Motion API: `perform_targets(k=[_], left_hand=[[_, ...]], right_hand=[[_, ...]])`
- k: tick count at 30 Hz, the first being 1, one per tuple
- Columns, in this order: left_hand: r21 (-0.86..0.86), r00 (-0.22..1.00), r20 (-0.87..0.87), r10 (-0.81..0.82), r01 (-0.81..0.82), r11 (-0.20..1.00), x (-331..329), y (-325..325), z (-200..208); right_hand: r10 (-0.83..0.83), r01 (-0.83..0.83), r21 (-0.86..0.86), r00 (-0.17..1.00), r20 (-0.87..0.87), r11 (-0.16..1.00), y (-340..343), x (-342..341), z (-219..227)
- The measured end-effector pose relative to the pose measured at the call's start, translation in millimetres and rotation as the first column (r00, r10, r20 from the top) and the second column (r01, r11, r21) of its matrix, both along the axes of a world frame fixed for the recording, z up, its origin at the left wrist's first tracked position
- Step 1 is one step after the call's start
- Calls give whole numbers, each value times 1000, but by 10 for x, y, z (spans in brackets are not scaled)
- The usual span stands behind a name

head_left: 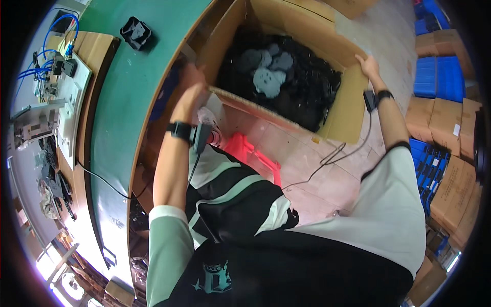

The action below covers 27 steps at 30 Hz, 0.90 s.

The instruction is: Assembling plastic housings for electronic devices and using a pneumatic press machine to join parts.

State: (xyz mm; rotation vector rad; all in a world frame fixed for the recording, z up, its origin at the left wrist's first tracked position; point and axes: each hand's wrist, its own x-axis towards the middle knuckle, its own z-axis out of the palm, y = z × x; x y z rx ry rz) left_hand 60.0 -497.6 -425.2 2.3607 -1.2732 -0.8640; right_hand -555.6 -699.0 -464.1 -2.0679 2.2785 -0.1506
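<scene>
An open cardboard box [276,113] lies in front of me, beside the green table. Inside it are many small black pieces [302,92] and, on top, several flat grey pieces [269,82] whose kind I cannot make out. My right hand [368,66] is closed on the box's right edge near the far corner. At the box's left side is my left hand [192,78], smeared and shaded, its fingers not readable. Each wrist wears a black strap with a small dark module and cable.
The green table [120,92] runs along my left, with a small black tray [136,34] holding a grey piece on it. Beneath the box, a red plastic stool-like object [250,151] stands on the tiled floor. Cardboard cartons [445,120] and blue crates [439,77] are stacked at right.
</scene>
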Motion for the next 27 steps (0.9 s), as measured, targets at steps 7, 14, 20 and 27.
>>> perform_targets(k=[7, 14, 20, 27], left_hand=[[-349, 968, 247, 31, 60, 935, 238, 1127, -529], [-85, 975, 221, 21, -3, 996, 99, 356, -211], [-151, 999, 35, -31, 36, 988, -215, -615, -132], [-119, 979, 196, 61, -38, 992, 200, 1266, -513]], right_hand=[[71, -70, -50, 997, 17, 996, 437, 593, 71], [-18, 18, 20, 1000, 14, 1000, 487, 114, -35], [-117, 129, 93, 985, -127, 987, -457, -272, 197], [46, -47, -27, 999, -21, 999, 1039, 385, 196]])
